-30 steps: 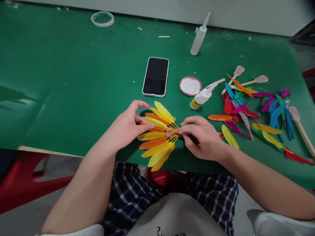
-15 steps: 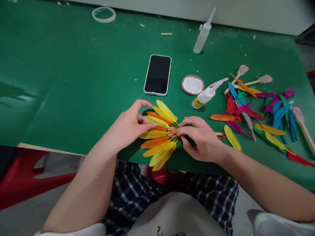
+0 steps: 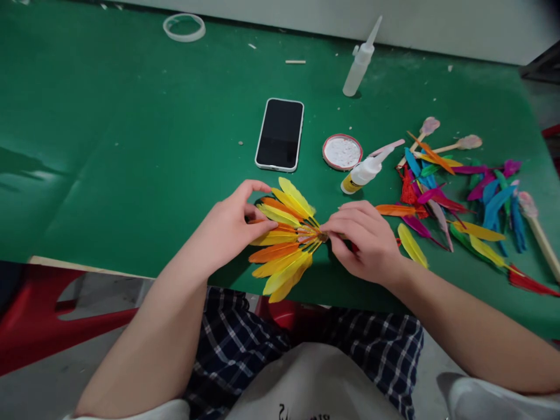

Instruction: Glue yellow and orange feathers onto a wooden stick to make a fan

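A fan of yellow and orange feathers [image 3: 282,269] spreads leftward at the table's front edge, its quills meeting at a small pale base. My left hand [image 3: 231,224] closes on the fan's left side, an orange and a yellow feather between thumb and fingers. At the quill ends, my right hand [image 3: 367,242] pinches the base of the fan with thumb and forefinger, the other fingers curled. A bit of red cord shows beside that hand; what lies under the palm is hidden.
Above the fan lie a phone [image 3: 280,134], a round lid with white residue [image 3: 342,153] and a glue bottle [image 3: 361,175]. Farther back stand a second bottle [image 3: 359,71] and a tape ring [image 3: 184,38]. Loose coloured feathers [image 3: 499,204] and pink-ended sticks [image 3: 542,233] cover the right side.
My right hand has drawn slightly right and up along the quills to the fan's base, uncovering the pale centre. My left hand stays on the feathers.
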Available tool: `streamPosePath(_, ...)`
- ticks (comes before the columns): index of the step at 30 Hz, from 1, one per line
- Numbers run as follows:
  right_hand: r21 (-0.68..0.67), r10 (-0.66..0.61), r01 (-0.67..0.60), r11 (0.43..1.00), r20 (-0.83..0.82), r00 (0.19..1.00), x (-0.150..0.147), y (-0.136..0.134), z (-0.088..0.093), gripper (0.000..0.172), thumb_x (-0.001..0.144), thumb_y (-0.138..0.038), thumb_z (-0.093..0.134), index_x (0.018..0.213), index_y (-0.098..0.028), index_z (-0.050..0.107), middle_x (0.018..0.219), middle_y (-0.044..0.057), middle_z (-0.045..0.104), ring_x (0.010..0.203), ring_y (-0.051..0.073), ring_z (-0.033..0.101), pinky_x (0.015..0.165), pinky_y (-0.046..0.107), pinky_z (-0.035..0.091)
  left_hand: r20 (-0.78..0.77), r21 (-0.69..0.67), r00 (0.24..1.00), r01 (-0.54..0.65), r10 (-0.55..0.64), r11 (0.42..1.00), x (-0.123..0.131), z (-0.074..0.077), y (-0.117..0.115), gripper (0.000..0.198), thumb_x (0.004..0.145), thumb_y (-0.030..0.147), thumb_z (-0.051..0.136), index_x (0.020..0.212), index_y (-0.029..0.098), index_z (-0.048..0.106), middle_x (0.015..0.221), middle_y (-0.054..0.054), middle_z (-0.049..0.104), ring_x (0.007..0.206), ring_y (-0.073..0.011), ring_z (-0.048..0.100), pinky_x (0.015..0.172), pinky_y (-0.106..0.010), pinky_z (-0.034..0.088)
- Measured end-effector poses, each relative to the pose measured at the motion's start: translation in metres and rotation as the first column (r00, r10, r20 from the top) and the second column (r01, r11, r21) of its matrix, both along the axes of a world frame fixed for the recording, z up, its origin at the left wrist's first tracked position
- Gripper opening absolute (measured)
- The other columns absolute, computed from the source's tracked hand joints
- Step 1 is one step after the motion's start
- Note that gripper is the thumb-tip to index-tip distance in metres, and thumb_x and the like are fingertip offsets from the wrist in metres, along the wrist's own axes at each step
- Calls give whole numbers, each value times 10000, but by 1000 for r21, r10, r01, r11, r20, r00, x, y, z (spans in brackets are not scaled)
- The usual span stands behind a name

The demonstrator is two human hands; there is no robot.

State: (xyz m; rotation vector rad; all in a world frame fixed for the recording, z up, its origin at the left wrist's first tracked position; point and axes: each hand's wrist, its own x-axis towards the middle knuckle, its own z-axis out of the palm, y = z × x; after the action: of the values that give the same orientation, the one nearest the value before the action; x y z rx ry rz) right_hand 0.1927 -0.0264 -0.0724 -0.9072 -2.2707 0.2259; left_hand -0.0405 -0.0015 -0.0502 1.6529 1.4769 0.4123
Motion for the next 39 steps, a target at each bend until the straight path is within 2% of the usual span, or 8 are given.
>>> streamPosePath(10,-42,41,-33,999,198,979,-1,2,-4,226,735,-103,511,911,-150,645,876,80,615,835,196,491,733,353,437,3,38,1000,-12,12,999,0,1,0,434,722,307,599,1125,246,453,671,32,605,592,-127,576,555,-237,423)
streamPosePath(18,-35,32,-24,999,237,971,-3,1,-3,218,759,-113,464,889,-162,633,893,81,603,846,200,487,713,352,421,-21,74,999,-36,38,997,1,0,0,433,717,308,598,1122,241,460,663,32,601,573,-121,559,549,-235,403)
streamPosePath(24,-13,-3,7,1000,294,956,-8,-2,0,218,767,-106,453,877,-146,637,878,99,598,848,210,487,701,354,418,-17,53,1000,-23,24,998,1,-1,1,443,719,329,599,1132,249,460,655,30,603,570,-127,563,544,-240,402)
streamPosePath(31,-27,-14,24,999,311,950,-9,-3,-1,258,767,-108,453,958,-155,620,901,92,589,847,205,474,730,358,406,-24,49,999,-44,46,998,-1,1,0,489,718,373,599,1169,251,453,639,25,612,567,-142,573,538,-250,409)
streamPosePath(35,-17,-8,15,1000,323,946,-8,-2,0,238,757,-106,465,921,-149,632,891,93,590,830,205,471,719,359,404,-30,5,998,-50,50,999,-8,1,0,543,711,416,601,1201,250,436,622,20,611,558,-152,579,503,-244,400)
streamPosePath(39,-12,-3,8,1000,319,948,-9,-2,-1,252,754,-104,465,941,-153,628,896,89,590,826,201,472,723,354,405,63,-83,997,-48,53,995,-10,4,0,570,719,402,597,1235,258,403,637,16,622,612,-162,609,540,-248,442)
